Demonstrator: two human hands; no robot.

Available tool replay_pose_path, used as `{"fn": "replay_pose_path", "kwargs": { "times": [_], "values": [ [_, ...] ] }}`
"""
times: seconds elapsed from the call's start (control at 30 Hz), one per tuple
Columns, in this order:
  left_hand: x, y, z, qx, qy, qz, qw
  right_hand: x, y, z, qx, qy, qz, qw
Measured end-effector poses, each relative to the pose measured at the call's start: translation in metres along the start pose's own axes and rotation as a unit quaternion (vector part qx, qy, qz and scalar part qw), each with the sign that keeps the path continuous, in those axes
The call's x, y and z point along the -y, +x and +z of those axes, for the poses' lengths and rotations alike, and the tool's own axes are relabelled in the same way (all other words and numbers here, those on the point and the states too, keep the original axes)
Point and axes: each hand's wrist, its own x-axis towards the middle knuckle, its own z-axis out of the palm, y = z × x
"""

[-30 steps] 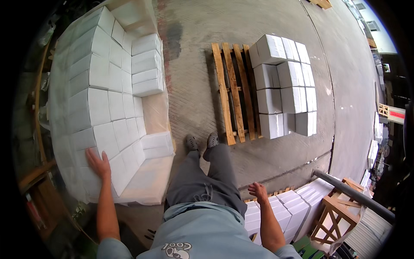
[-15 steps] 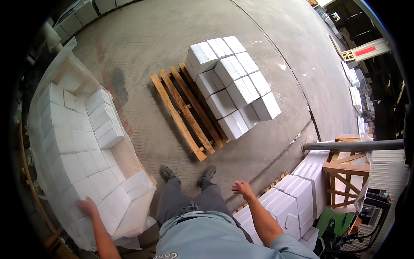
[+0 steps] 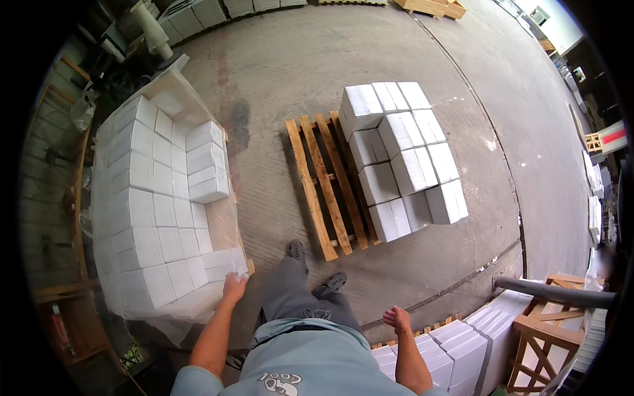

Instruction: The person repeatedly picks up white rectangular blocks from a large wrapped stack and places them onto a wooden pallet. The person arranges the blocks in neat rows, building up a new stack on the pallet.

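Note:
My left hand [image 3: 234, 289] is at the near right corner of a large stack of white boxes [image 3: 173, 245]. Its fingers are partly spread, touching or just beside a low white box [image 3: 223, 261]; contact is hard to tell. Clear plastic film [image 3: 221, 224] lies under and around that stack. Free of any object, my right hand [image 3: 397, 319] hangs in the air on the right, fingers loosely bent and apart. Ahead, a wooden pallet [image 3: 325, 181] carries a stepped pile of white boxes [image 3: 409, 155] on its right part, with bare slats on its left.
White strapped packs [image 3: 456, 353] stand close on my right, beside a wooden crate [image 3: 551, 336] and a grey pole [image 3: 555, 292]. A white roll [image 3: 150, 30] stands at the far left. Concrete floor [image 3: 284, 72] stretches between the stacks.
My left hand has moved right and forward, from the top of the left stack to its near right corner. My view has turned left, and my feet have shifted.

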Motion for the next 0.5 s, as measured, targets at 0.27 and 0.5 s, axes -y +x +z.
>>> {"fn": "replay_pose_path", "kwargs": {
  "times": [0.27,0.5],
  "values": [
    [-0.023,0.05,0.024,0.098,-0.006,-0.109,0.989,0.026,0.002,0.011,0.001,-0.019,0.011,1.0],
    [-0.123,0.153,0.058,0.097,-0.071,-0.036,0.992,0.051,-0.004,0.005,-0.032,-0.001,0.029,0.999]
  ]
}}
